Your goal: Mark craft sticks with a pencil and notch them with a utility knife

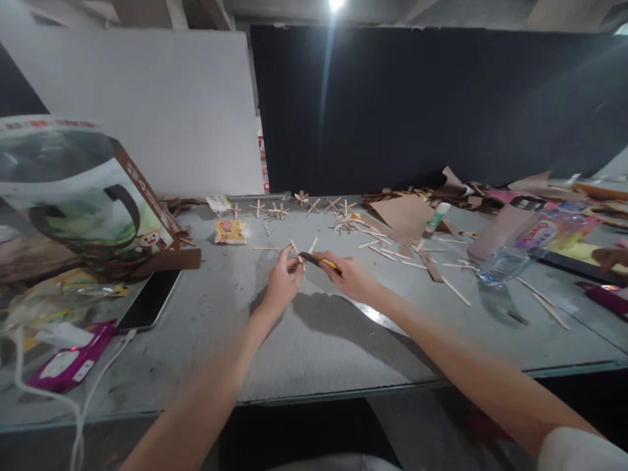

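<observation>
Above the middle of the table, my left hand point(281, 280) pinches thin wooden sticks point(294, 246), whose ends poke up in a V shape. Whether the sticks are joined is hidden by my fingers. My right hand point(350, 280) is closed around a yellow-and-black utility knife point(328, 263). Its dark front end points left and meets the sticks at my left fingertips. Farther back stand several star-shaped stick pieces point(278, 210). To the right, loose sticks point(383, 252) lie scattered, and one more stick point(265, 248) lies just left of my left hand.
On the left are a large printed bag point(88, 203), a phone point(151, 301) and a purple power bank point(73, 360) with a white cable. A yellow packet point(231, 231) lies behind. To the right are a glue stick point(438, 216), brown cardboard point(405, 217), a bottle point(510, 252) and another person's hand point(611, 258).
</observation>
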Motion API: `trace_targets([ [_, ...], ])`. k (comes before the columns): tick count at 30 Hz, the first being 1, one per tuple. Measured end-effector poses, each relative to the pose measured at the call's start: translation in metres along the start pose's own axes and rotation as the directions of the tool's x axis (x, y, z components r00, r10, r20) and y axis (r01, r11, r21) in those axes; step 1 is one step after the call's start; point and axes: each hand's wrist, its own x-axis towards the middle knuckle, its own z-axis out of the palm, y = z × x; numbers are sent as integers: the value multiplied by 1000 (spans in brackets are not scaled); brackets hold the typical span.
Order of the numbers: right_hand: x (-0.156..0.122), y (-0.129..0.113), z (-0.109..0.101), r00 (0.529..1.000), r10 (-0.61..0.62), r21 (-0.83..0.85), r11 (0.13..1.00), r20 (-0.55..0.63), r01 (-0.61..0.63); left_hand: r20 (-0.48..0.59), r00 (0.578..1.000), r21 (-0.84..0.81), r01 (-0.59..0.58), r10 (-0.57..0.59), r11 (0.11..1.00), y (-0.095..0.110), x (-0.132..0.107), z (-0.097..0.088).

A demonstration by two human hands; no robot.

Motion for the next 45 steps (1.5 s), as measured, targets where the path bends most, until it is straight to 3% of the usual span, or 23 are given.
trace_targets([
  [8, -13, 4, 22, 999, -32, -72, 997, 0, 32, 35, 998, 27, 51, -52, 998, -1, -3, 4],
  [11, -15, -2, 19, 1000, -24, -125, 992, 12, 25, 54, 998, 145, 2, -10, 989, -2, -6, 3],
  [15, -7, -13, 3, 993, 32, -147, 989, 113, -15, 99, 995, 212, -33, 13, 977, -5, -9, 4],
  [18, -1, -19, -2, 986, 77, -159, 986, 151, -52, 110, 993, 117, 29, -42, 993, -5, -9, 4],
  [22, -6, -22, 19, 995, 75, -198, 978, 66, -60, 82, 991, -59, 107, -102, 992, -6, -6, 2],
  [25, -8, -23, 26, 994, 66, -260, 965, 90, -41, 77, 991, -93, 118, -111, 989, -8, -4, 1],
  [31, 26, -34, -19, 969, 92, -248, 968, 229, -33, 145, 986, -156, 102, -79, 983, -12, -4, -1],
  [33, 33, -38, -24, 955, 128, -268, 962, 268, -54, 139, 987, -162, 101, -79, 982, -13, -4, -2],
  [40, -4, -35, 27, 991, 113, -286, 954, 71, -88, 88, 987, -156, 150, -138, 976, -11, -1, -4],
  [42, -8, -33, 28, 992, 98, -278, 958, 79, -72, 89, 987, -141, 144, -133, 979, -10, -1, -3],
  [45, 5, -34, 10, 983, 110, -284, 957, 148, -64, 124, 985, -153, 142, -123, 978, -11, -2, -3],
])
